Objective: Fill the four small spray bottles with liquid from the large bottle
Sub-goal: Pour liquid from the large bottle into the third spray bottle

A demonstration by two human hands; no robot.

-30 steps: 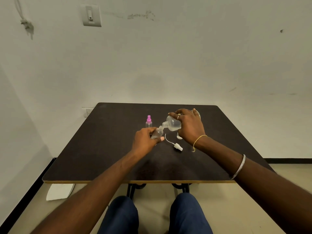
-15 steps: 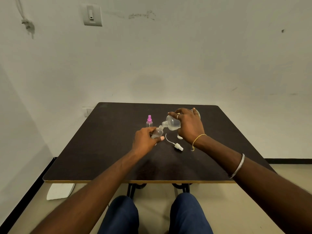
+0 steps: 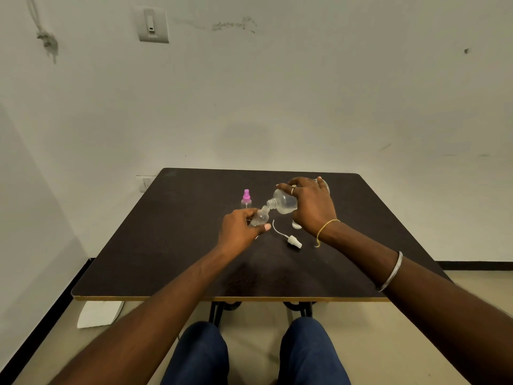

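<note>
The large bottle is tipped, its neck meeting the mouth of an uncapped small spray bottle over the middle of the dark worktop. The right hand grips the large bottle and the left hand grips the small one. A pink-capped spray bottle stands upright just behind. A white spray cap with its tube lies nearby. The pale wall carries a switch plate.

Hands hiding much of two bottles.
Our right hand covers the rear half of the large bottle; our left hand wraps the base of the small spray bottle. We cannot tell either liquid level.
</note>
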